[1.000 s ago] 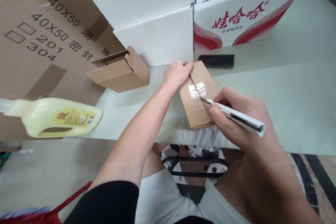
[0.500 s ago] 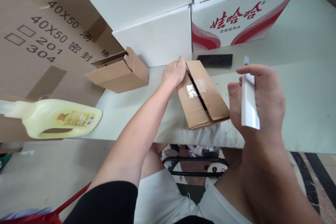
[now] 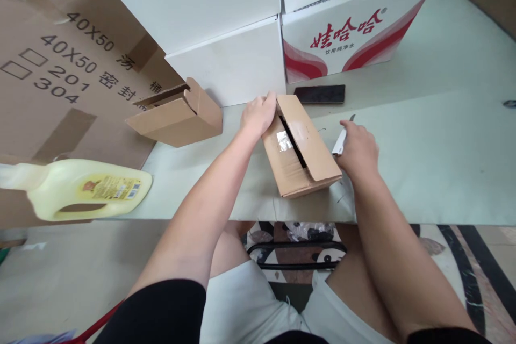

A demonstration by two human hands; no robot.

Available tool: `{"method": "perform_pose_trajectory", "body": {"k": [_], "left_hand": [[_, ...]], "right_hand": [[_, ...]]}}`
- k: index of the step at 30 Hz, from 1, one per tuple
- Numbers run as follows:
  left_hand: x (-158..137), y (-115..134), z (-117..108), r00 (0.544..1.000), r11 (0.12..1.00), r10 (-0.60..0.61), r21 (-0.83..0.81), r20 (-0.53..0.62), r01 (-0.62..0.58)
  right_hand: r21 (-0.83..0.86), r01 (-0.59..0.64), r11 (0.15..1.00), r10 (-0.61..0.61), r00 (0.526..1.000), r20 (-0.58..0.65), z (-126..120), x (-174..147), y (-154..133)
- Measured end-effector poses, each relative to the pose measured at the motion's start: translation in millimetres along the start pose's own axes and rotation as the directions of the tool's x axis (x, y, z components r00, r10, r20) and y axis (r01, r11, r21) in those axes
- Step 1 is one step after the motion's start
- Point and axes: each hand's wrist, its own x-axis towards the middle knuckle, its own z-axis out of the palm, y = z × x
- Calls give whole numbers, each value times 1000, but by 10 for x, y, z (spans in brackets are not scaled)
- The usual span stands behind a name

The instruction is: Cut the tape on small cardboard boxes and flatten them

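A small brown cardboard box [image 3: 288, 172] lies on the table with a dark gap between its top flaps and a piece of shiny tape on one flap. My left hand [image 3: 260, 114] grips the box at its far left corner, fingers closed over the edge. To the right of the box, my right hand [image 3: 358, 149] is closed around a white utility knife [image 3: 339, 142]. The knife's short grey blade points away from me, and part of the handle is hidden by my fingers. Hand and knife are close to the tabletop, apart from the box.
A black phone [image 3: 320, 94] lies behind the box, before white cartons [image 3: 237, 64] and a red-printed carton [image 3: 346, 43]. An open cardboard box [image 3: 181, 123] stands left, near a yellow detergent bottle [image 3: 92, 189] and a large brown carton [image 3: 72, 91]. The table [image 3: 435, 172] ends near my knees.
My right hand has come down and left toward the box, turning the utility knife; its blade now shows. My left hand stays on the box corner. The view has shifted slightly.
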Motion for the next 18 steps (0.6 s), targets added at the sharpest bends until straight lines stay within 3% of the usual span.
{"method": "perform_pose_trajectory", "body": {"k": [3, 6, 9, 11, 13, 15, 17, 18], "left_hand": [[-25, 14, -17, 1000, 999, 13, 34, 7, -13], [-47, 28, -29, 1000, 998, -5, 55, 14, 5], [-44, 22, -24, 1000, 998, 6, 65, 22, -7], [-28, 7, -12, 1000, 998, 19, 52, 17, -19], [-7, -7, 2, 1000, 1000, -3, 11, 2, 3], [9, -13, 13, 999, 999, -38, -17, -14, 38], [15, -10, 20, 999, 999, -49, -10, -22, 48], [13, -6, 22, 999, 999, -38, -3, -24, 38]], "right_hand": [[-8, -16, 1000, 17, 992, 125, 47, 29, -31], [55, -9, 998, 0, 988, 157, 101, 48, -74], [156, 15, 988, -28, 996, 84, 128, 66, -119], [318, 32, 947, -31, 999, -8, 111, 71, -147], [562, 90, 823, -76, 996, -48, 49, 51, -167], [746, 191, 638, -231, 972, -52, -67, -6, -177], [788, 320, 526, -455, 889, -57, -216, -96, -179], [767, 385, 513, -558, 829, -43, -290, -147, -180]]}}
